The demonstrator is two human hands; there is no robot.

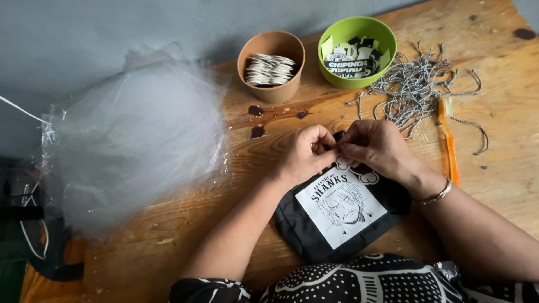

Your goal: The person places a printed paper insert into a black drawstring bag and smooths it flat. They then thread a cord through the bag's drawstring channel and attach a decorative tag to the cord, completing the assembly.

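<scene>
Both hands are bunched up together at the top edge of one black pouch (337, 216) lying on the wooden table (168, 247). Left hand (306, 152) is curled nearly into a fist, thumb and fingers pinched tight on something small at the pouch's top, too tiny to make out. Right hand (377, 147) is doing the same from the other side, fingertips pinched shut right against the left ones, so the two hands are touching. The pouch has a white printed patch with a line drawing on its front, and it sits just in front of the person's lap.

Count-wise: two bowls behind the hands, a brown one (272, 64) with a stack of pale tags and a green one (357, 49) with black-and-white labels. Right of those, one loose pile of grey cords (418, 87), too many to count. One orange tool (447, 143) beside the right wrist. One heap of clear bags (135, 134) on the left.
</scene>
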